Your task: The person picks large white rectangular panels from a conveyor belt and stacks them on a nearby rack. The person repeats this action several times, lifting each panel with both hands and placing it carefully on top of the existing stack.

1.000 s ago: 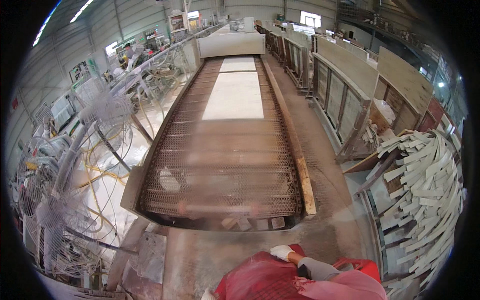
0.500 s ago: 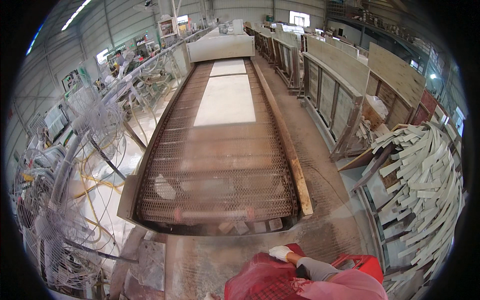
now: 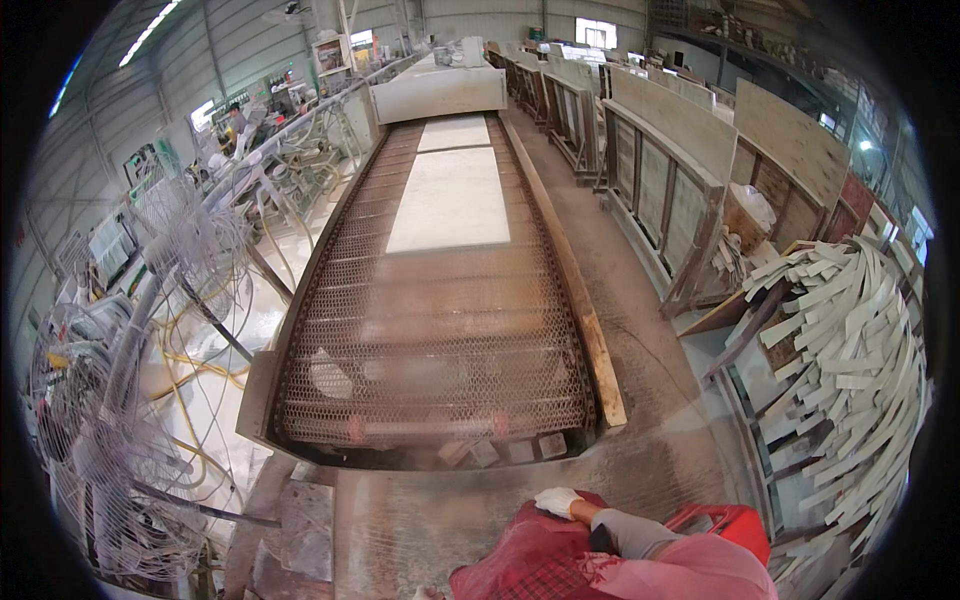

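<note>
My right hand [image 3: 557, 502], in a white glove, rests against the front of a red apron [image 3: 520, 545] worn over my body. Its fingers lie together and curl downward; whatever they may hold is hidden. A grey cuff and a pink sleeve cover that arm. Of my left hand [image 3: 428, 594] only a small pale bit shows at the bottom edge, its fingers out of sight. Ahead of me stretches a brown mesh conveyor belt [image 3: 455, 350]. On its far part lie a large pale slab [image 3: 450, 200] and another slab [image 3: 453, 132] beyond it.
A wide pale machine housing [image 3: 440, 95] spans the belt's far end. Stone offcuts [image 3: 484, 453] lie by its near end. On the left stands a wire-caged fan [image 3: 130, 470] with hoses. Slab racks [image 3: 660, 190] and a heap of pale strips [image 3: 840, 380] line the right. Something red [image 3: 740, 530] is beside me.
The view has shifted slightly. My right hand stays at the apron, a little higher and further left in the picture. The slabs show no clear movement.
</note>
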A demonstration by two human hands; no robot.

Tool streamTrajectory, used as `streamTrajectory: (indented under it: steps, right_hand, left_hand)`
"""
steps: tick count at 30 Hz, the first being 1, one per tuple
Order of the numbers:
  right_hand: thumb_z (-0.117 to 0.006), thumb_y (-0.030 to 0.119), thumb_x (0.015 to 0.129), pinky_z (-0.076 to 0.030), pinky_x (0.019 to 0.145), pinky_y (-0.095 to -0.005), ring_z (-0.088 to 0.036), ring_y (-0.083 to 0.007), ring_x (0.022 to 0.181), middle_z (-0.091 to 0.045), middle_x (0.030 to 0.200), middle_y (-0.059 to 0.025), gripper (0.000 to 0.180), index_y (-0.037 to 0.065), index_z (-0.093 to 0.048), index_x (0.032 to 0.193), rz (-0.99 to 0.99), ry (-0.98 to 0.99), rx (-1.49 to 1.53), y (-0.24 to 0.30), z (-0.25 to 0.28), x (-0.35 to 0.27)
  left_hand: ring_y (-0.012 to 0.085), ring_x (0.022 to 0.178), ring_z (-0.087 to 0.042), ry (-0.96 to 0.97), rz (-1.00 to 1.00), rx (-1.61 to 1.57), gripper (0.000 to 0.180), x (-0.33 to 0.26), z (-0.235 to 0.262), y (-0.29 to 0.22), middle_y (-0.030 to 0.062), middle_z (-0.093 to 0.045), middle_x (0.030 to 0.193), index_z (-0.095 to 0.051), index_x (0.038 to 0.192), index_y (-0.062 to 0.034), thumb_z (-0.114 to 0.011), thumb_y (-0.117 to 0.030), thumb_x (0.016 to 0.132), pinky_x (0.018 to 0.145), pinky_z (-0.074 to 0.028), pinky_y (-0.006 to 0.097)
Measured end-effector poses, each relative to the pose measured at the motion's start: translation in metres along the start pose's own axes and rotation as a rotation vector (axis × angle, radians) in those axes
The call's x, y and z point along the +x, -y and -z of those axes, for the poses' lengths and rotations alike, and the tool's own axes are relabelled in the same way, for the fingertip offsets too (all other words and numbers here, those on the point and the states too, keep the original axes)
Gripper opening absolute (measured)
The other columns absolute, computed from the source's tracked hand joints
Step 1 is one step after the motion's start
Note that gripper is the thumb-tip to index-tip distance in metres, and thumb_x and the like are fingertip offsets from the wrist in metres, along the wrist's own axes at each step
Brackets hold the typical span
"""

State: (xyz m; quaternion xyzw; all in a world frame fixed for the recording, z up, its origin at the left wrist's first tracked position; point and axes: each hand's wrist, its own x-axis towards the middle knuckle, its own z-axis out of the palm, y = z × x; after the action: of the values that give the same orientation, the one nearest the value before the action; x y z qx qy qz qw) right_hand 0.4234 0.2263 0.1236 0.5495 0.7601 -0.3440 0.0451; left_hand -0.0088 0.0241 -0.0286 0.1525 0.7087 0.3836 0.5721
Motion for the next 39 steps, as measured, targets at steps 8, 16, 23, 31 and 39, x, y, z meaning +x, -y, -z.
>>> streamTrajectory:
  steps: [8,16,23,31,39]
  right_hand:
    - [-0.042,0.033,0.083,-0.042,0.082,-0.0411,-0.053,-0.0345,0.098,-0.059,0.106,-0.0143,0.036,0.008,-0.062,0.099,-0.061,-0.027,0.114,0.003,-0.005,-0.005]
    - [-0.041,0.036,0.084,-0.041,0.085,-0.0398,-0.051,-0.0325,0.103,-0.057,0.111,-0.0139,0.039,0.009,-0.06,0.104,-0.147,0.083,0.245,0.002,-0.009,-0.013]
    - [-0.042,0.037,0.083,-0.04,0.086,-0.0384,-0.051,-0.0321,0.104,-0.056,0.113,-0.013,0.04,0.009,-0.059,0.106,-0.112,0.046,0.192,-0.009,-0.02,-0.014]
    - [-0.043,0.037,0.083,-0.04,0.086,-0.0386,-0.05,-0.0324,0.105,-0.056,0.112,-0.0136,0.04,0.009,-0.059,0.105,-0.167,0.113,0.184,0.0,-0.009,-0.019]
    - [-0.043,0.036,0.083,-0.039,0.089,-0.0367,-0.05,-0.0305,0.107,-0.055,0.116,-0.0117,0.041,0.009,-0.058,0.111,-0.1,0.021,0.174,-0.007,-0.023,-0.022]
  left_hand:
    - [0.0211,0.063,-0.053,-0.052,-0.018,0.016,0.029,-0.003,-0.001,-0.009,0.0038,-0.056,0.07,-0.058,0.088,-0.0104,-0.046,-0.037,0.088,0.053,-0.045,0.033]
    - [0.0225,0.066,-0.054,-0.066,-0.032,0.006,0.03,-0.002,0.005,0.004,0.0048,-0.057,0.072,-0.059,0.088,-0.0108,-0.046,-0.038,0.087,0.055,-0.046,0.035]
    - [0.0231,0.07,-0.055,0.105,0.042,-0.078,0.032,0.009,0.004,0.016,0.0056,-0.059,0.077,-0.059,0.089,-0.0107,-0.044,-0.039,0.088,0.057,-0.047,0.036]
    - [0.0246,0.049,-0.058,-0.177,-0.085,0.068,0.035,-0.061,-0.037,-0.075,0.0145,-0.06,0.064,-0.057,0.072,0.0022,-0.047,-0.03,0.082,0.04,-0.044,0.034]
    - [0.025,0.041,-0.049,-0.22,0.215,-0.227,0.038,-0.056,-0.039,-0.075,0.0108,-0.056,0.054,-0.057,0.063,-0.0057,-0.048,-0.038,0.082,0.039,-0.041,0.035]
